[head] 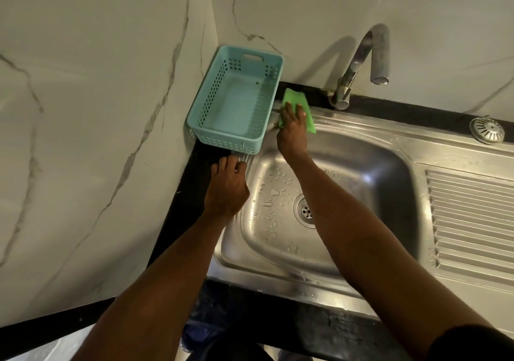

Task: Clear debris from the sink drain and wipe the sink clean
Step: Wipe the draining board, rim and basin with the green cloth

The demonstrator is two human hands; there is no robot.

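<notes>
A steel sink (pixel 389 182) fills the middle of the head view, its basin wet with droplets around the open drain (pixel 305 211). My right hand (pixel 292 132) presses a green cloth (pixel 294 102) flat onto the sink's back left rim, fingers spread and straight. Lower left, my left hand (pixel 226 187) rests with relaxed fingers on the sink's left edge, holding nothing. The round metal drain strainer (pixel 486 130) lies on the black counter at the back right.
A teal plastic basket (pixel 267 127) stands in the back left corner, just left of the cloth. The curved metal tap (pixel 358 63) rises behind the basin. A ribbed drainboard (pixel 472 219) lies on the right. Marble walls close in behind and on the left.
</notes>
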